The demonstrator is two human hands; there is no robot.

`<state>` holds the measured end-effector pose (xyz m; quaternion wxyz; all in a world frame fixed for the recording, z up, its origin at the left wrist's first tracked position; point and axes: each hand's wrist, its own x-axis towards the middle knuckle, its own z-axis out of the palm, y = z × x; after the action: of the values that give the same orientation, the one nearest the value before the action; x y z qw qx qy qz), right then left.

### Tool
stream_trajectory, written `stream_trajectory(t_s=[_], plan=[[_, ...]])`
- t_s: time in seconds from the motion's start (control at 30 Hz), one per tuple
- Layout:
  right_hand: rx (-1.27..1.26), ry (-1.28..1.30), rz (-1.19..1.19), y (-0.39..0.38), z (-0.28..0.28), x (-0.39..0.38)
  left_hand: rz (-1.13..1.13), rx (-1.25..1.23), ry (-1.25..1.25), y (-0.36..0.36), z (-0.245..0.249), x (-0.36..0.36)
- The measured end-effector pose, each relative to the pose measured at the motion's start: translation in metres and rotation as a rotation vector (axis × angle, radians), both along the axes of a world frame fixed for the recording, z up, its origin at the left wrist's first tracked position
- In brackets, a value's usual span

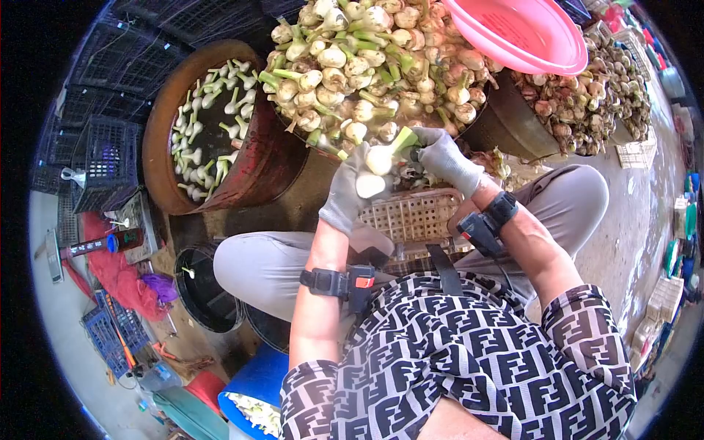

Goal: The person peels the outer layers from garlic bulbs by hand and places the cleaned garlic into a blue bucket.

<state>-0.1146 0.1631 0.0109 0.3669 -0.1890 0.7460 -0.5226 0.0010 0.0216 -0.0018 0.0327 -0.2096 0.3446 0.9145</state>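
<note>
My left hand (342, 194), in a grey glove, is closed around two peeled white garlic bulbs. The upper garlic bulb (379, 159) has a green stem pointing up to the right; the lower garlic bulb (370, 185) sits just beneath it. My right hand (449, 163), gloved too, is closed beside the stem's end; what its fingers hold is hard to make out. Beyond both hands is a large heap of stemmed garlic bulbs (334, 77), many with brownish skins. Under the hands stands a cream plastic crate (405, 217) with a perforated bottom.
A rusty barrel (163, 150) with peeled bulbs in dark water stands left. A pink basin (513, 33) overhangs the heap, with more unpeeled bulbs (587, 103) to its right. Black tub (213, 290) and blue bucket (253, 381) are near my left leg. Dark crates (110, 161) line the left.
</note>
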Motion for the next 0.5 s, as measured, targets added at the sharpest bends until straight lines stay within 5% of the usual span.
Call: stream_trajectory(t_s=[0.1, 0.2, 0.27, 0.33, 0.4, 0.5], plan=[[-0.144, 0.017, 0.006, 0.001, -0.017, -0.003, 0.057, 0.212, 0.055, 0.003, 0.011, -0.003], [-0.217, 0.356, 0.050, 0.001, -0.028, -0.004, 0.131, -0.290, -0.067, 0.011, -0.001, -0.004], [-0.126, 0.000, -0.043, -0.001, -0.001, 0.004, 0.287, -0.507, -0.084, 0.023, -0.009, -0.008], [-0.219, -0.310, -0.086, 0.004, 0.001, 0.003, 0.179, -0.550, -0.052, 0.017, -0.007, -0.004], [-0.495, -0.577, -0.071, 0.016, -0.025, -0.006, 0.044, 0.023, -0.021, 0.004, 0.005, 0.003], [-0.620, -0.835, -0.172, 0.012, -0.030, -0.002, 0.100, -0.150, -0.229, 0.003, 0.009, -0.002]])
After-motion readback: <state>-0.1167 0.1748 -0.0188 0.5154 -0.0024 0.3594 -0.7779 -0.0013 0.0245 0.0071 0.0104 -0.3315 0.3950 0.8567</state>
